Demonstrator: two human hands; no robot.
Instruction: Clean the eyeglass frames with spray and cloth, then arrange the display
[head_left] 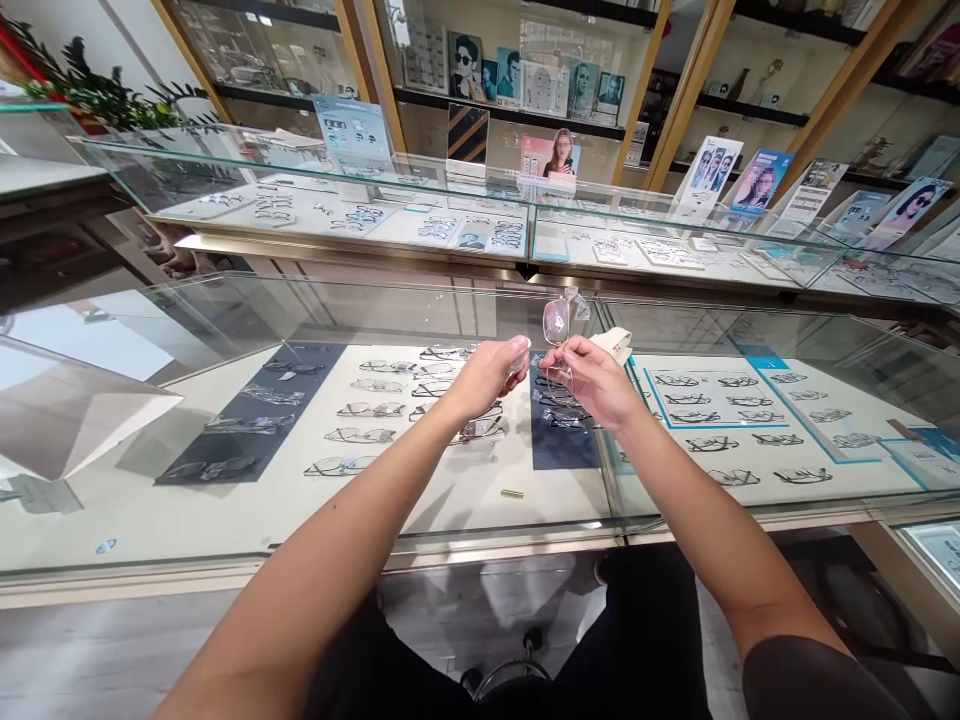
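My right hand [596,378] pinches a pair of thin-rimmed eyeglasses [556,322] above the glass counter. The glasses are turned on end, one lens standing above my fingers and the other hanging below them. Clear crumpled plastic [577,303] shows beside the upper lens. Just to the left, my left hand [489,376] is closed, its thumb over curled fingers. Something small and white peeks out at the thumb; its kind is hidden. The two hands are apart. Behind my right hand lies a cream-coloured object [616,343], partly covered.
Rows of eyeglasses lie inside the glass display counter [480,510], some on dark mats [251,440]. A small gold-coloured bar [512,493] is near the front edge. At left stands a white angled panel [82,415]. Another glass showcase [337,235] and shelves are behind.
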